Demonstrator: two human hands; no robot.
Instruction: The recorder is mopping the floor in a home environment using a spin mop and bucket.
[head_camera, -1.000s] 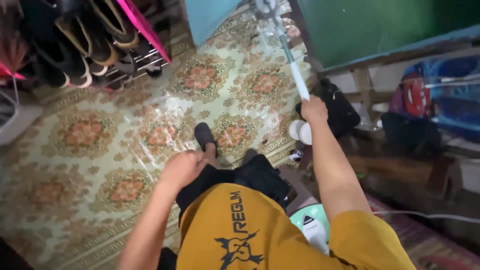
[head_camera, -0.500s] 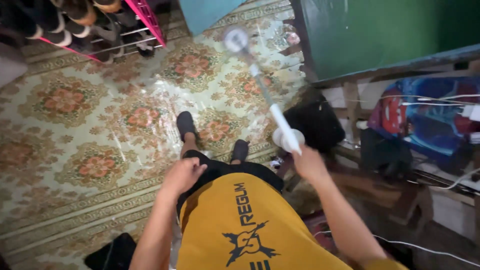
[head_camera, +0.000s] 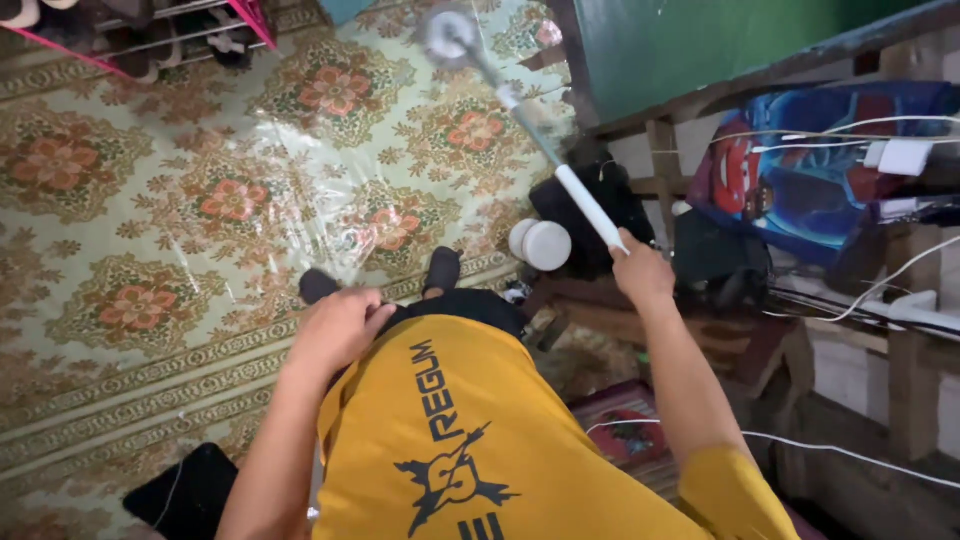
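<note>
While my left hand (head_camera: 335, 325) rests loosely curled against my yellow shirt (head_camera: 480, 440), my right hand (head_camera: 640, 272) grips the white pole (head_camera: 590, 210), whose round head (head_camera: 448, 32) sits far out on the patterned floor (head_camera: 150, 200).

home: floral floor mat (head_camera: 200, 200), shoe rack (head_camera: 150, 30), cluttered bench (head_camera: 700, 330)
</note>
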